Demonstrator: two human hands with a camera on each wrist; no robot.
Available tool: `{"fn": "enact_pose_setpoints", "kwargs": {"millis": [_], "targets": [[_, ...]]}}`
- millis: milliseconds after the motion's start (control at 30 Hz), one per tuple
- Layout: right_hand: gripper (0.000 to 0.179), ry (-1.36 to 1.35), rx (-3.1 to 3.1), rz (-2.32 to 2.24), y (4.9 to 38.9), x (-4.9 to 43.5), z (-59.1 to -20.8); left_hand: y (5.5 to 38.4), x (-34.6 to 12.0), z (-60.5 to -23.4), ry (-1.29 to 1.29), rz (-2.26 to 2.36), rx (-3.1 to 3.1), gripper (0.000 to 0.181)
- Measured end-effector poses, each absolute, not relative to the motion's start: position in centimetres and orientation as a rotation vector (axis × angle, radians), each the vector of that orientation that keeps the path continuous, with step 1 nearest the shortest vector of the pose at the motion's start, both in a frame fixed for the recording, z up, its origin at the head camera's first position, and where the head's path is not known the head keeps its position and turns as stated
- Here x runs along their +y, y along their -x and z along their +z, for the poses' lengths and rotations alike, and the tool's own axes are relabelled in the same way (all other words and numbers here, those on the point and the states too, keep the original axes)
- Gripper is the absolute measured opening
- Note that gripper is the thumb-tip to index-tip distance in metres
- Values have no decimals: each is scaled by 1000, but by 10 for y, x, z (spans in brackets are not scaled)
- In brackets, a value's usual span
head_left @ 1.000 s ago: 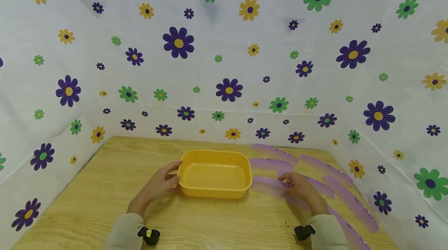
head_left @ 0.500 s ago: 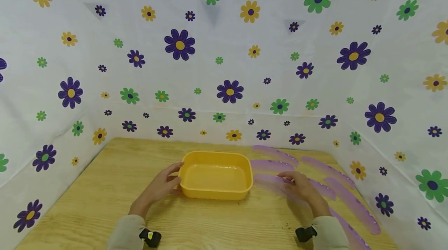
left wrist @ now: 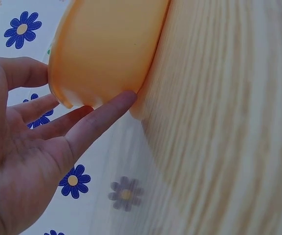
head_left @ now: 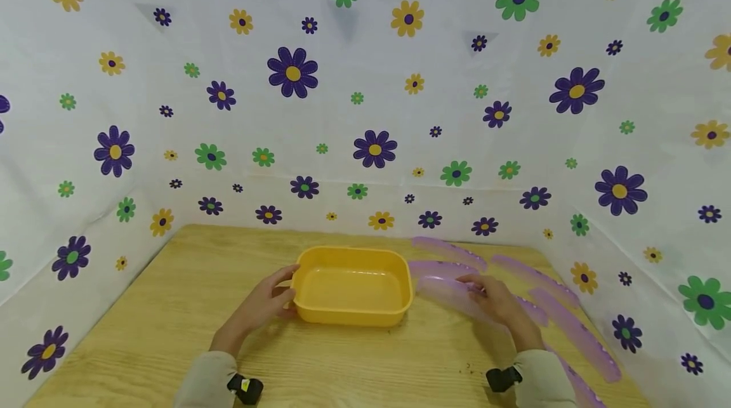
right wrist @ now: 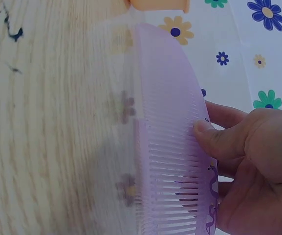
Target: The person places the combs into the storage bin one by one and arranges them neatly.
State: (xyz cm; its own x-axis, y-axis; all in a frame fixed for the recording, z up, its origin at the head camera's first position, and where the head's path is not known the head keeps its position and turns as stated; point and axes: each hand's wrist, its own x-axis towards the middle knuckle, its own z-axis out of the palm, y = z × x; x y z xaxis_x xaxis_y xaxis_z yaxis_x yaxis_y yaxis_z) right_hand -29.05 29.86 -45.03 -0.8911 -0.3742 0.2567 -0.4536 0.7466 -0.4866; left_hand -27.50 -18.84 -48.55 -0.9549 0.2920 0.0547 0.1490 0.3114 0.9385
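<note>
A translucent purple comb [head_left: 444, 290] is pinched along its spine by my right hand [head_left: 498, 301], to the right of the yellow tray. In the right wrist view the comb [right wrist: 167, 98] stands on edge, its teeth towards the table and the thumb [right wrist: 206, 133] on its near face. My left hand [head_left: 259, 303] rests its fingertips against the left end of the yellow plastic tray [head_left: 351, 317]. Those fingers are spread and mostly straight in the left wrist view, where a fingertip [left wrist: 128, 98] touches the tray wall [left wrist: 111, 49] low down. Nothing lies inside the tray.
Several more purple combs lie on the wooden table [head_left: 342, 363]: one behind the held comb [head_left: 448, 249], others to the right, such as a long comb [head_left: 577, 335] near the edge. A flower-patterned white cloth [head_left: 354, 116] encloses the back and sides.
My right hand has raised the comb slightly off the table and tilted it, moving a little up and right. The left hand and tray stay in place.
</note>
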Motion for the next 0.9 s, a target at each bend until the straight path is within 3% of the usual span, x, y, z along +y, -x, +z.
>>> {"fn": "enact_pose_setpoints", "kwargs": {"millis": [900], "targets": [[32, -595, -2881, 799, 306, 283, -412, 275, -189, -487, -410, 1725, 2428, 60]]}}
